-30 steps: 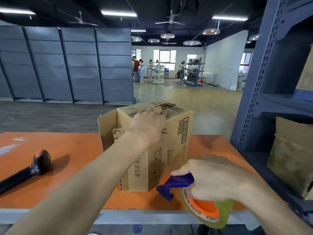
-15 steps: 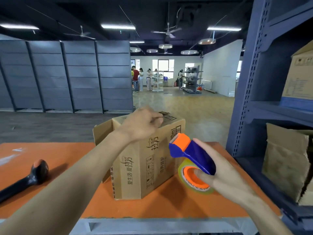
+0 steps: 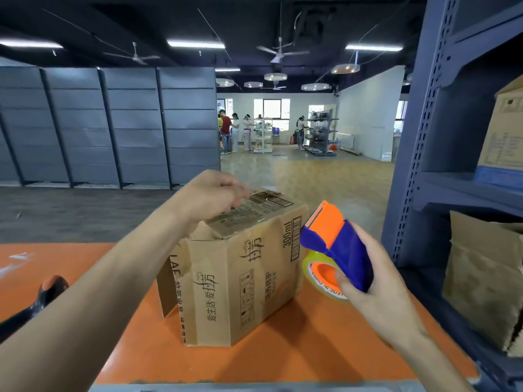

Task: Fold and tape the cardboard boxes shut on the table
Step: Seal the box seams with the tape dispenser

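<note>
We look down at an orange table (image 3: 283, 360) with one brown cardboard box (image 3: 240, 278) standing near its middle, printed with dark lettering and "300ml" on the side that faces right. The box's top flap (image 3: 254, 209) is folded down and lies roughly flat. A side flap (image 3: 167, 287) on the left end stands out from the box, unfolded.

The left hand (image 3: 208, 198) reaches in from the lower left and sits over the near left corner of the box top. Its fingers (image 3: 236, 193) are bent downward toward the flap. The hand is blurred, so we cannot tell whether the fingers press the cardboard, pinch its edge or merely hang just above it.

The right hand (image 3: 376, 287) comes in from the lower right and is wrapped firmly around a blue and orange tape dispenser (image 3: 339, 247), thumb on the near side and fingers round the back. The dispenser carries a roll of clear tape (image 3: 312, 274) on an orange core. It is held in the air just beside the right face of the box, close to the upper corner, with its orange toothed edge pointing up and toward the box. We see no contact between the two.

At the far left of the table lies a black tool with an orange tip (image 3: 48, 292), well apart from the box. A dark blue metal shelf unit (image 3: 418, 165) stands at the right with more cardboard boxes (image 3: 484, 284) on it. Far behind, several people (image 3: 226, 131) stand in a lit room.
</note>
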`<state>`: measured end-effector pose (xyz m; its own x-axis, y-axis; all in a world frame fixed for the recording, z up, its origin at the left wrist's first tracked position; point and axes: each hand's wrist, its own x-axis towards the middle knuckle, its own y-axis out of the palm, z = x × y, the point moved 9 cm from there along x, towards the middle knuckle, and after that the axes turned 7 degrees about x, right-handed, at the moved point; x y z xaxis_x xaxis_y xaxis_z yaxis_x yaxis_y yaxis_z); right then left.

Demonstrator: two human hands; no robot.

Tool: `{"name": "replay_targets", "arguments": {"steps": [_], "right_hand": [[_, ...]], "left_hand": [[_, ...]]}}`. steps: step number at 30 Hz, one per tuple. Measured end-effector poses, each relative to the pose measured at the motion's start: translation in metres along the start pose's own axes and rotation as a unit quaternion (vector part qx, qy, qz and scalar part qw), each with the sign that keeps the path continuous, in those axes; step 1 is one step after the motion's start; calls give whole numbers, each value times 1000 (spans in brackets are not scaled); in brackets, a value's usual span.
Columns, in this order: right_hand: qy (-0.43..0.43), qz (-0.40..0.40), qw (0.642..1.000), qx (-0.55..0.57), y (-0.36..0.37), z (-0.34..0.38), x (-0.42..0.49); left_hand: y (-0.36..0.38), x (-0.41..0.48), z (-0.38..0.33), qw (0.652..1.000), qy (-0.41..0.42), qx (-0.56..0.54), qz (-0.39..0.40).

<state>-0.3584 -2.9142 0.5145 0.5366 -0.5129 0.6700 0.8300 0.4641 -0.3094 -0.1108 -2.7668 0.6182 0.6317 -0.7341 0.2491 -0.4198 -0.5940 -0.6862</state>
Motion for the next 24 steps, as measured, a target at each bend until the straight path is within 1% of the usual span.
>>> {"name": "replay_targets", "arguments": {"steps": [3, 7, 10, 12, 13, 15, 17, 19, 21, 24], "right_hand": [[0, 10, 999, -31, 11, 0, 10], [23, 33, 999, -32, 18, -5, 28], [64, 52, 996, -16, 16, -10, 45], [73, 76, 994, -9, 20, -6, 58], [72, 93, 993, 3, 25, -3, 64], [72, 121, 990, 20, 35, 1, 74], [84, 129, 988, 24, 42, -1, 79], [93, 128, 987, 26, 46, -6, 80], [99, 130, 986, 27, 49, -9, 78], [109, 139, 984, 22, 48, -10, 80]], "left_hand": [[8, -1, 7, 1000, 3, 8, 19], [3, -6, 11, 999, 8, 28, -17], [-3, -14, 24, 996, -17, 79, -37], [-8, -20, 33, 991, -52, 111, -48], [-10, -23, 37, 991, -70, 107, -47], [-11, -26, 42, 992, -106, 59, -35], [-10, -28, 46, 990, -137, 10, -19], [-8, -27, 47, 988, -151, -22, -13], [-5, -23, 44, 988, -153, -26, -9], [-3, -19, 39, 987, -154, 28, -17]]}}
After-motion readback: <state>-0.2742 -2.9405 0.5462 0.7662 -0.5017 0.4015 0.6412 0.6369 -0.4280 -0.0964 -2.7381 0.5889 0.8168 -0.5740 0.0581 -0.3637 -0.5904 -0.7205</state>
